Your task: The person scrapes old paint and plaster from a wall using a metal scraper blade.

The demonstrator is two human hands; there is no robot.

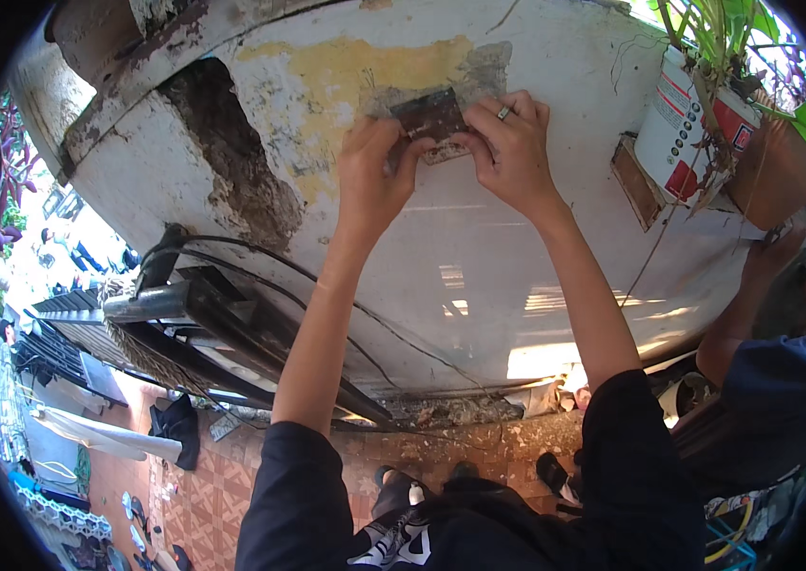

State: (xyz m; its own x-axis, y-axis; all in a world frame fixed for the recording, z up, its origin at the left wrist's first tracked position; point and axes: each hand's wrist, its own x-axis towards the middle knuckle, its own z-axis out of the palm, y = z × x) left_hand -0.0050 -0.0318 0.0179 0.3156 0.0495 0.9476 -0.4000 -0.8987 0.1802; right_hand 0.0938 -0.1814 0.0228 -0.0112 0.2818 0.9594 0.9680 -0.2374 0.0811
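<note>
Both arms reach up to a white-painted wall (pixel 445 235) with peeling paint. Between my hands is a small dark, flat, rectangular piece (pixel 431 114), its surface worn and speckled, lying close against a bare patch of plaster. My left hand (pixel 378 160) pinches its left end, fingers curled behind and thumb at the lower edge. My right hand (pixel 513 146), with a ring on one finger, grips the right end with thumb and fingers. A pale, rough strip shows just under the piece between my thumbs. Yellow paint (pixel 345 71) is exposed around the spot.
A deep broken hollow (pixel 231 150) runs down the wall at left. Below it are a dark metal frame (pixel 188 307) and loose cables. A white bucket (pixel 670 128) with plants and a brown pot (pixel 778 171) stand at right, near another person's arm (pixel 738 300). Debris lines the wall's foot.
</note>
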